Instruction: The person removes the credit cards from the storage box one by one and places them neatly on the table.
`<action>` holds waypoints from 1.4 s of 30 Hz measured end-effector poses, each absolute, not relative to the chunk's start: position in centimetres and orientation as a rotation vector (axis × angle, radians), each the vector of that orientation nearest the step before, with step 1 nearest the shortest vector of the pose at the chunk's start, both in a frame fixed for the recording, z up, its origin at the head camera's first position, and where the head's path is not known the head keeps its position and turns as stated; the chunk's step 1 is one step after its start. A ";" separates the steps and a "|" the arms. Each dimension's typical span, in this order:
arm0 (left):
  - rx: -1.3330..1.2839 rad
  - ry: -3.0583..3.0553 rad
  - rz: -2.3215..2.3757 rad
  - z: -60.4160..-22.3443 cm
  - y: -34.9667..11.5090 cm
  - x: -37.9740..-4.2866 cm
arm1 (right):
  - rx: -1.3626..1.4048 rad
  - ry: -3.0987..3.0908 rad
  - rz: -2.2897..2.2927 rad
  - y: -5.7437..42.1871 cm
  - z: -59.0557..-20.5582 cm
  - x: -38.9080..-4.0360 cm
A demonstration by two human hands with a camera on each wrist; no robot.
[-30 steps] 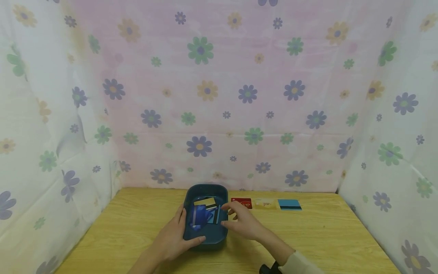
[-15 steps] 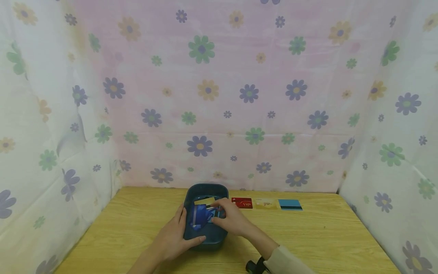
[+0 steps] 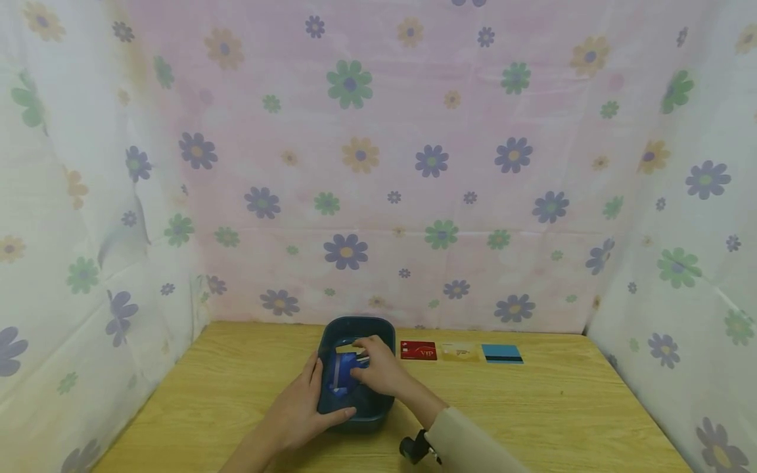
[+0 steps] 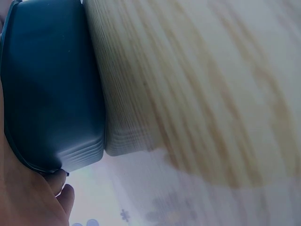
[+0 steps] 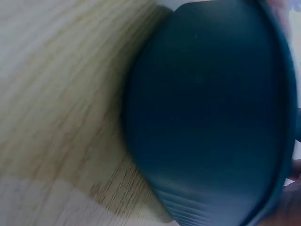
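A dark teal plastic box (image 3: 359, 410) rests on the table, its side wall filling much of both wrist views. My left hand (image 3: 296, 404) grips it, fingers along the left side and thumb over the front rim. Inside lie a glossy blue piece (image 3: 344, 369) with a pale stripe and a gold card (image 3: 345, 349). My right hand (image 3: 381, 369) reaches in over the right rim, thumb and index finger apart above these cards. It covers the right part of the contents, and its other fingers are hidden.
On the wooden table (image 3: 562, 407), right of the box, a red VIP card (image 3: 418, 351), a pale yellow card (image 3: 460, 353) and a blue card (image 3: 503, 354) with a dark stripe lie in a row. A flowered cloth (image 3: 378, 197) hangs around the back and sides.
My right hand has moved left and slightly away from me, from the box's right rim to over the cards inside. The left hand and the box have stayed put.
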State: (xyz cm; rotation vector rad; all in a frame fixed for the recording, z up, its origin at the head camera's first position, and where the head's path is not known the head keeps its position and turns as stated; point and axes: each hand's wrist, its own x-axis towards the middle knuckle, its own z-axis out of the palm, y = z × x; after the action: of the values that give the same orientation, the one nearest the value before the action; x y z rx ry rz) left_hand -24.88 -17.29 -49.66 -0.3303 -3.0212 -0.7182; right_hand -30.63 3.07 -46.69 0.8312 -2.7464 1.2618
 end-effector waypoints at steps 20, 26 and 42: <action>-0.366 -2.986 -0.706 -49.9 -17.2 -25.0 | 0.716 -2.935 0.954 0.1 -48.8 -33.2; -0.376 -2.976 -0.707 -49.9 -17.1 -25.0 | 0.671 -2.978 0.885 0.1 -48.8 -33.3; -0.356 -2.969 -0.690 -49.9 -17.4 -24.7 | 0.565 -2.948 0.945 -0.5 -49.3 -33.2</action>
State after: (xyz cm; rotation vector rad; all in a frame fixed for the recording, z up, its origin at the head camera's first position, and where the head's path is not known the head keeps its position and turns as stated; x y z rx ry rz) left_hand -24.69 -17.40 -49.92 -0.3560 -2.9686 -0.6901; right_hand -33.17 -0.48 -49.31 0.5646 -2.9478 0.9452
